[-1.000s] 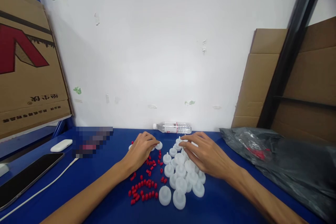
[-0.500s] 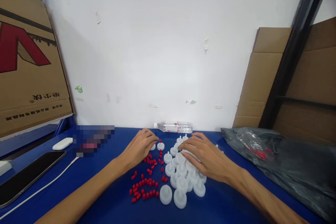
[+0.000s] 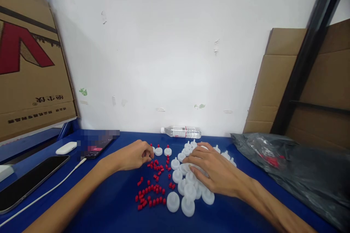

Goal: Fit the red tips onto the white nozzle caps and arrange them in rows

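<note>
My left hand (image 3: 133, 156) rests on the blue table (image 3: 115, 204) with its fingers curled into a pinch at the left edge of a scatter of small red caps (image 3: 153, 187); what it pinches is too small to name. My right hand (image 3: 210, 169) lies on a heap of white round plastic caps (image 3: 188, 189), its fingers bent over one at the top of the heap. Two white caps with red tips (image 3: 163, 150) stand just beyond my left hand.
A clear water bottle (image 3: 181, 131) lies against the white wall. At the left are a dark tablet (image 3: 27, 182), a white cable (image 3: 46, 193), a phone (image 3: 95, 145) and a white case (image 3: 66, 147). A grey plastic bag (image 3: 295, 167) lies right. Cardboard boxes (image 3: 30, 65) stand at both sides.
My left hand has drawn back to the left, off the capped white pieces, which now stand uncovered. My right hand has slid down and nearer over the white heap.
</note>
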Available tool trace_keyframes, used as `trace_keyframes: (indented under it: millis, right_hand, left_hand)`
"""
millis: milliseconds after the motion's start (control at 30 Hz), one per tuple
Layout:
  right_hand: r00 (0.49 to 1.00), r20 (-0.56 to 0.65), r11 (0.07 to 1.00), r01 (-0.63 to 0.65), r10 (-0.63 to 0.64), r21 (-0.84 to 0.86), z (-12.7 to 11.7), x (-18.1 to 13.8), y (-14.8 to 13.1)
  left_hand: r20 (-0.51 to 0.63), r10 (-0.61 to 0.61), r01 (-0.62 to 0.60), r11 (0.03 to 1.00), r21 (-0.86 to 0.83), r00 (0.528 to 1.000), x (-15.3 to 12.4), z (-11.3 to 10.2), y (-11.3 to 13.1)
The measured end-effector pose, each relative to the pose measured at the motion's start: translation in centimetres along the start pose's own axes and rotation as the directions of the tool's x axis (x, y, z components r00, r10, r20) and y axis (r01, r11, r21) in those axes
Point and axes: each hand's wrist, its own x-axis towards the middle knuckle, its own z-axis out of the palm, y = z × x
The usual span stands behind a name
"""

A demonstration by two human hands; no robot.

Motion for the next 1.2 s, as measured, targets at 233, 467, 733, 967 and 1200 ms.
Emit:
trace_keyframes:
  millis: [233, 467, 733, 967, 1200]
  right_hand:
    - [1.000, 0.001, 1.000, -0.018, 0.018, 0.023, -0.3, -0.1, -0.5]
    - [1.000, -0.024, 1.000, -0.009, 0.008, -0.018, 0.2, -0.1, -0.3]
    - [1.000, -0.003, 0.999, -0.016, 0.016, -0.041, 0.1, 0.1, -0.4]
    - [0.999, -0.045, 0.996, -0.001, -0.003, -0.092, 0.1, 0.2, -0.2]
    - [1.000, -0.016, 1.000, -0.004, 0.004, -0.020, 0.0, 0.1, -0.2]
  left_hand:
    - [0.113, -0.020, 0.025, 0.999, -0.041, 0.993, 0.0, 0.1, -0.8]
    - [0.158, -0.031, 0.042, 0.997, -0.068, 0.987, 0.2, 0.1, -0.9]
    - [0.149, -0.042, 0.051, 0.997, -0.055, 0.988, 0.2, 0.6, -0.7]
    - [0.072, -0.031, 0.032, 0.999, -0.008, 0.997, 0.1, 0.4, 0.1]
    - [-0.097, 0.052, -0.044, 0.996, 0.080, 0.994, 0.0, 0.2, 1.4]
